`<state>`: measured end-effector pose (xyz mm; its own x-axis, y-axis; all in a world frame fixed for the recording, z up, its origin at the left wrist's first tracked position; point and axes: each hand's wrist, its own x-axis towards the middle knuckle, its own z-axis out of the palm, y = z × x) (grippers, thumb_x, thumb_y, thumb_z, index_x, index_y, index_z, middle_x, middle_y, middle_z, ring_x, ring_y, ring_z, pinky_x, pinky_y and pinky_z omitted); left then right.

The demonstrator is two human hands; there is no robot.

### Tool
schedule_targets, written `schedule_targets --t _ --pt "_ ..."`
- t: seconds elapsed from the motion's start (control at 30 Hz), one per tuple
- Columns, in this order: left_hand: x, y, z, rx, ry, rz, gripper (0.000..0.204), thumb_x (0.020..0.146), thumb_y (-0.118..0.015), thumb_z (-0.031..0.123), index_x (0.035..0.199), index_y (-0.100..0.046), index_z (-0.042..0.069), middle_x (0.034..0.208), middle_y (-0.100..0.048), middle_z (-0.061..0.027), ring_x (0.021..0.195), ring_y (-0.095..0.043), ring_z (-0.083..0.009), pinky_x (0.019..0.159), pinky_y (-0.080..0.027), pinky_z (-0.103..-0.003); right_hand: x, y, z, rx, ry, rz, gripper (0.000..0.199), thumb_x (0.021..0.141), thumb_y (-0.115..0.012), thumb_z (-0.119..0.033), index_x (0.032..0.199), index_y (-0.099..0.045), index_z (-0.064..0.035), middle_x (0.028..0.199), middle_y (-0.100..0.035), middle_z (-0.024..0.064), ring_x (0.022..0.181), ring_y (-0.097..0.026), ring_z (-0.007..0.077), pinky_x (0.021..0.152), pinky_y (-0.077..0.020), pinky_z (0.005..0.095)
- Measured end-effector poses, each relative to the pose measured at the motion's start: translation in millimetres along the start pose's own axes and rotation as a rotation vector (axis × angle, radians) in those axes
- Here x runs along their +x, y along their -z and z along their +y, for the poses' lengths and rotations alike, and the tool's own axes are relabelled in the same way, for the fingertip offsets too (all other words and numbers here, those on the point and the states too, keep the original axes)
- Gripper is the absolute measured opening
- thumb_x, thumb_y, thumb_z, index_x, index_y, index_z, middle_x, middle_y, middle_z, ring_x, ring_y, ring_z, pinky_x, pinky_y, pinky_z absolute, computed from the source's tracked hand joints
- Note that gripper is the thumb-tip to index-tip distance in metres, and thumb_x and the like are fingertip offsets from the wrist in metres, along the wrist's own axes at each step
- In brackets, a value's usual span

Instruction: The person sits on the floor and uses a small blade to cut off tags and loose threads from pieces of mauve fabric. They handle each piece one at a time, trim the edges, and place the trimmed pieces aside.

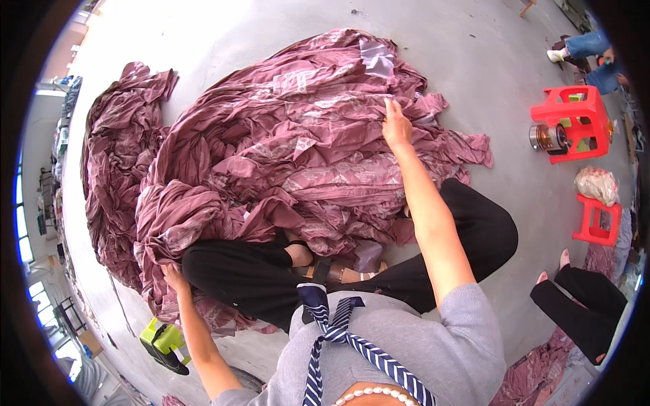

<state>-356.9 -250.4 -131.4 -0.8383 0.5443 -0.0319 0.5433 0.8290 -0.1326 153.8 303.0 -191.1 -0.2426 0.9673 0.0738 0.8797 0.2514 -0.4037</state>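
Note:
A big heap of dusty-pink fabric [325, 128] with pale printed patches lies crumpled over the floor in front of me and across my crossed legs. At the far side of the heap, my right hand [398, 126] is closed on a fold of it, arm stretched out. Beside my left knee, my left hand [176, 277] grips another part of the fabric low down, its fingertips partly sunk in the folds. A darker bunch of the same fabric [122, 169] lies along the left side.
A lime-green and black stool or case [164, 345] stands by my left arm. On the right are a red plastic stool [575, 122], a glass jar [547, 137] and a smaller red stool [597, 220] bearing a plastic bag [597, 185]. Other people's legs [579, 301] show at the right.

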Motion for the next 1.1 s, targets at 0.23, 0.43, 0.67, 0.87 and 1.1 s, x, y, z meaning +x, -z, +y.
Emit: schedule_targets --t 0.23,0.43,0.67,0.87,1.1 --pt "-0.5 13.4 -6.1 0.019 -0.123 0.114 0.029 0.086 -0.049 0.013 0.112 -0.054 0.0 0.13 -0.046 -0.0217 0.119 -0.045 -0.0368 0.089 -0.043 -0.044 -42.9 2.5 8.1 0.786 -0.27 0.011 0.02 0.083 -0.062 -0.022 0.085 -0.062 -0.0017 0.063 -0.059 0.0085 0.054 -0.056 0.0188 0.053 -0.0423 0.0323" --pt "15.8 117.1 66.0 -0.238 -0.06 0.051 0.025 0.083 -0.05 0.006 0.105 -0.061 0.003 0.116 -0.057 -0.0177 0.106 -0.055 -0.0346 0.087 -0.045 -0.04 -145.3 97.9 -59.7 1.423 -0.298 -0.158 0.014 0.086 -0.064 -0.013 0.079 -0.056 -0.004 0.059 -0.046 -0.006 0.044 -0.037 0.0016 0.039 -0.0276 0.0192" --pt "-100.6 214.2 302.7 -1.21 -0.32 0.075 0.017 0.084 -0.065 0.011 0.101 -0.065 0.006 0.096 -0.065 -0.0046 0.085 -0.059 -0.0091 0.068 -0.049 -0.022 -181.3 167.6 -109.6 1.269 -0.112 -0.224 0.011 0.084 -0.067 -0.009 0.084 -0.058 -0.0022 0.064 -0.049 -0.0062 0.048 -0.038 -0.0003 0.042 -0.0279 0.0174" --pt "-147.8 228.2 404.6 -1.259 -1.043 -0.166 0.043 0.078 -0.067 0.014 0.118 -0.057 0.002 0.12 -0.055 -0.0136 0.114 -0.048 -0.0205 0.098 -0.035 -0.034 -208.5 202.9 -125.9 1.386 -0.094 -0.294 0.015 0.084 -0.068 -0.013 0.083 -0.056 -0.0038 0.059 -0.047 -0.0076 0.044 -0.037 -0.001 0.038 -0.0264 0.0169" --pt "-165.2 212.9 411.6 -1.582 -0.676 -0.933 0.015 0.087 -0.065 0.014 0.092 -0.066 0.001 0.074 -0.058 0.0068 0.067 -0.049 -0.0001 0.059 -0.039 -0.015 -222.0 207.1 -123.0 1.144 0.027 -0.134 0.013 0.083 -0.067 -0.006 0.089 -0.056 -0.0032 0.069 -0.052 -0.0052 0.056 -0.04 -0.0026 0.048 -0.0324 0.0139"
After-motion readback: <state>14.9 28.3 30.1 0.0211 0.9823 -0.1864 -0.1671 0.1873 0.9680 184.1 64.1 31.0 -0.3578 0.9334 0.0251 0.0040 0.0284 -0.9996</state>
